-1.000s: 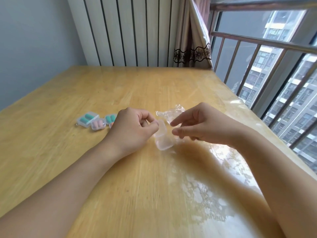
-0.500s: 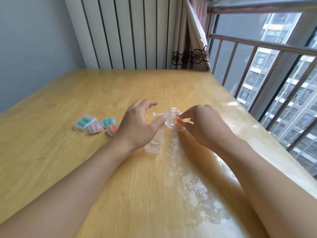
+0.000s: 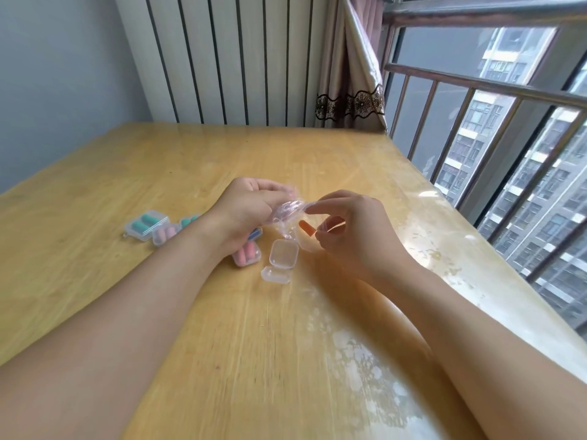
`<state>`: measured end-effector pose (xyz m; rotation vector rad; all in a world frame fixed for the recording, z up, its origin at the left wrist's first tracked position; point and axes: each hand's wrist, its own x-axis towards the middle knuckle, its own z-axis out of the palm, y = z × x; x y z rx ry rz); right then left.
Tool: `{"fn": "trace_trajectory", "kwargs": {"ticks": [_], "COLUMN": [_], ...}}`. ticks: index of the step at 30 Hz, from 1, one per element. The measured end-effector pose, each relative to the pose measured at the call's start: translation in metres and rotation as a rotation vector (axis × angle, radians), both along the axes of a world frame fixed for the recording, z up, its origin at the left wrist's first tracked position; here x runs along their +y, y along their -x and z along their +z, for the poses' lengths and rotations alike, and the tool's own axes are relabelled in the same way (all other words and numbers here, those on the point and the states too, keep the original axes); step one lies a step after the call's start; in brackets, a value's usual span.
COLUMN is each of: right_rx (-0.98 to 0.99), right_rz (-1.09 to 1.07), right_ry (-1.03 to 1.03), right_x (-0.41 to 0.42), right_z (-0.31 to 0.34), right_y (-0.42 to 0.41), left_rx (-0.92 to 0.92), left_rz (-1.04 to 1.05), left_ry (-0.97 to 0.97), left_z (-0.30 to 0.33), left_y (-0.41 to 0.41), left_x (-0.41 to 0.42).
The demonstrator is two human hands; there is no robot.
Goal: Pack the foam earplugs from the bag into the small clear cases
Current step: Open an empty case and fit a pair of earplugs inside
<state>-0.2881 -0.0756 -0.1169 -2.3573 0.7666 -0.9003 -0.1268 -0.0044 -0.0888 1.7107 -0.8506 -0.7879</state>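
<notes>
Overhead, the left hand [image 3: 246,211] grips the crinkled clear bag [image 3: 287,214] above the worktop [image 3: 190,312] — the right hand [image 3: 346,231], at 3 o'clock of it, pinches an orange earplug [image 3: 307,228]. An open clear case [image 3: 281,258] lies just below; filled cases [image 3: 146,225] sit at 9 o'clock.

A high-rise flat: a wooden table [image 3: 190,173] by a railed window [image 3: 476,128] (apartment towers [image 3: 546,198] outside), curtain [image 3: 349,74] and radiator [image 3: 228,58].

Head view, downward over table [image 3: 158,173] (close)
</notes>
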Motion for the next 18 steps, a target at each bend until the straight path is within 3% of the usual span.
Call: {"fn": "trace_trajectory", "kwargs": {"ticks": [18], "right_rx": [0.233], "right_rz": [0.082], "right_ry": [0.103], "right_x": [0.0048], "right_z": [0.0032], "right_y": [0.0005], "left_rx": [-0.183], "left_rz": [-0.161], "left_ry": [-0.060], "left_z": [-0.0041], "left_y": [0.0022], "left_x": [0.0021]}}
